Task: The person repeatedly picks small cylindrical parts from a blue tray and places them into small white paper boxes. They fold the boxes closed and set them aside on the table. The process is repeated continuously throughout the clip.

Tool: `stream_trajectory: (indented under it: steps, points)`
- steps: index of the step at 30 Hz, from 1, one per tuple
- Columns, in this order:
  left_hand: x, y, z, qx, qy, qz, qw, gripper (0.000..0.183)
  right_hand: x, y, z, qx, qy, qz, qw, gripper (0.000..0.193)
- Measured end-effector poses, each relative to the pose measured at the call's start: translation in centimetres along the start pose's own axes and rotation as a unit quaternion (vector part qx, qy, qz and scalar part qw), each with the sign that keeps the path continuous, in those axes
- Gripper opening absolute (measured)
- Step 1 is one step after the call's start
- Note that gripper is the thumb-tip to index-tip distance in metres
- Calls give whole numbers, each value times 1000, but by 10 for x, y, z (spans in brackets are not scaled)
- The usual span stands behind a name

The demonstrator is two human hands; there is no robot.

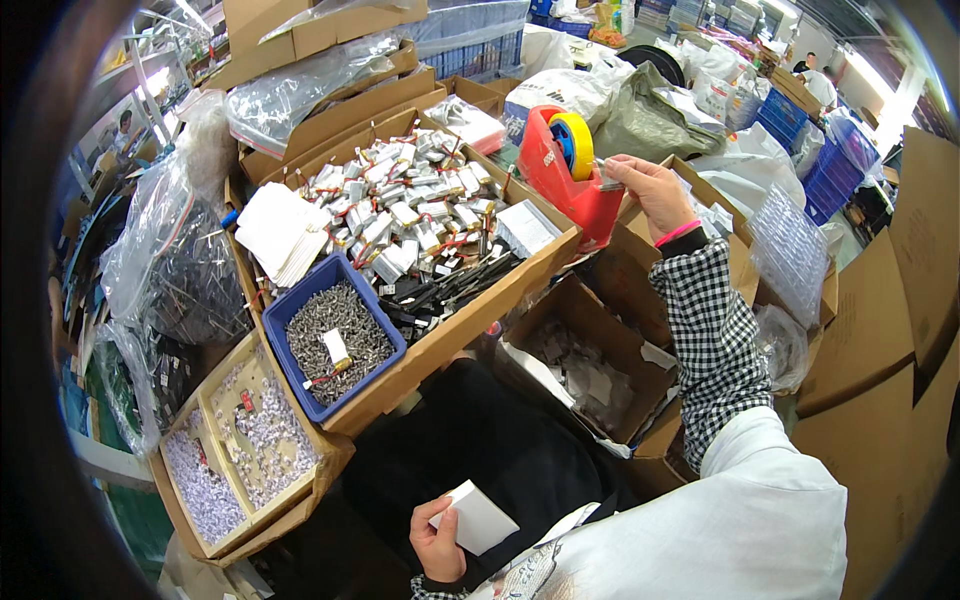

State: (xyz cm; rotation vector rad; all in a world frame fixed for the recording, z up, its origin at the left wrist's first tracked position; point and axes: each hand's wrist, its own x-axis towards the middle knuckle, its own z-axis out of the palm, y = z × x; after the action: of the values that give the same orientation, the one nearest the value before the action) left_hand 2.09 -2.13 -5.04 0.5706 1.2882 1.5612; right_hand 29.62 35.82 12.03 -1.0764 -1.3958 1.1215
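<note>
My left hand is low in the head view, its thumb and fingers closed on a flat white card-like piece; whether it is a folded card or a thin box I cannot tell. Stretched out to the upper right, my right hand pinches at the cutting edge of a red tape dispenser. Its fingertips appear to grip the end of the tape, of which little shows. A yellow roll of tape sits in the dispenser, which stands at the far right corner of a large cardboard tray.
Small silver battery packs with wires fill the tray. White cards are stacked on its left. A blue bin holds screws and one battery pack. A divided wooden tray contains small white parts. An open carton stands below the dispenser.
</note>
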Motion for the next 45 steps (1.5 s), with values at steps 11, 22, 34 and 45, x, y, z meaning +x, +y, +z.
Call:
stream_trajectory:
  steps: [11,22,34,45]
  points:
    - [0,3,3,-9,8,-15,1000,17,-41,4,5,48,83,25,995,22]
    - [0,21,9,67,11,-7,998,25,-55,48,27,349,58,86,931,21]
    - [-17,37,15,280,35,36,959,26,-241,61,148,200,-300,416,835,33]
    - [-24,54,21,338,34,89,936,37,-285,58,180,260,-270,419,827,40]
